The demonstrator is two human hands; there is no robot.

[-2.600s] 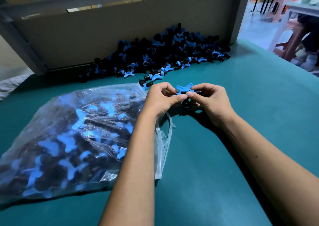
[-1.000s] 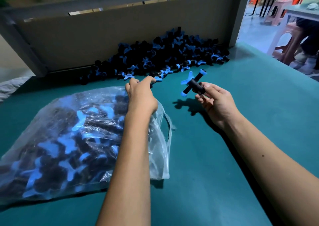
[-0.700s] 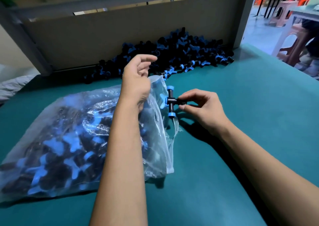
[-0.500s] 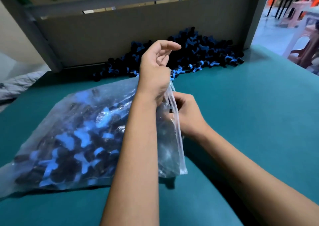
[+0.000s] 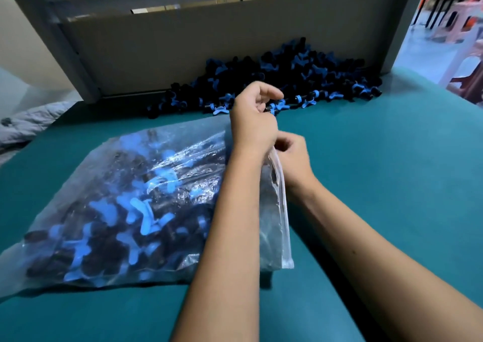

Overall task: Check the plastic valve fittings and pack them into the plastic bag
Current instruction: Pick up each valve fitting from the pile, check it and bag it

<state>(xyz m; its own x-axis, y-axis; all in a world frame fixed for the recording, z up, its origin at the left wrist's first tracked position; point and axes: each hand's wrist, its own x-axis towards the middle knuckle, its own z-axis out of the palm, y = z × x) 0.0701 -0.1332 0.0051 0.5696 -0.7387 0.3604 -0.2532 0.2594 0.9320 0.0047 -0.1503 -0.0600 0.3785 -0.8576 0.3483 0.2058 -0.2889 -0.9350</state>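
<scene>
Clear plastic bag mouth pinched by left hand, right hand curled, contents apparently hidden

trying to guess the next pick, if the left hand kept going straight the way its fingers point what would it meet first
Most likely the near edge of the loose pile of valve fittings against the back board; the left hand sits just short of it, fingers curled, so its exact heading and depth are uncertain.

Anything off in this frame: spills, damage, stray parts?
Nothing stands out. Loose valve fittings stay heaped against the back panel, the plastic bag lies intact on the teal table, and the left hand holds its mouth up.
</scene>
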